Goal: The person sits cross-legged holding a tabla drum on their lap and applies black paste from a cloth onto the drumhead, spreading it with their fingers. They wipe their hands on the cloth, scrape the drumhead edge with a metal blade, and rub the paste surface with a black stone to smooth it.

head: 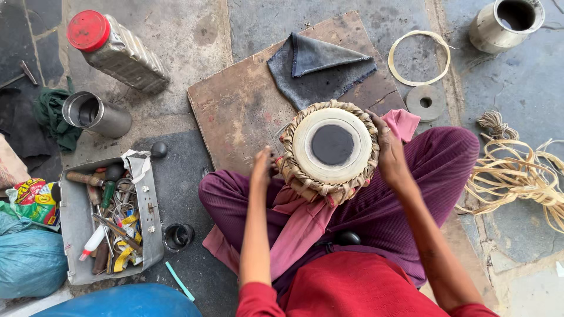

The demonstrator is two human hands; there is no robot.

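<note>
Balancing the small braided drum (pixel 331 149) on the lap over a pink cloth (pixel 296 220), the right hand (pixel 389 154) wraps its far rim while the left hand (pixel 261 168) pinches the near edge, so a loosened grip could likely tip it onto the wooden board (pixel 235 108).

small drum (pixel 332 147) on lap, left hand (pixel 262 167), right hand (pixel 389 154) gripping its sides
</note>
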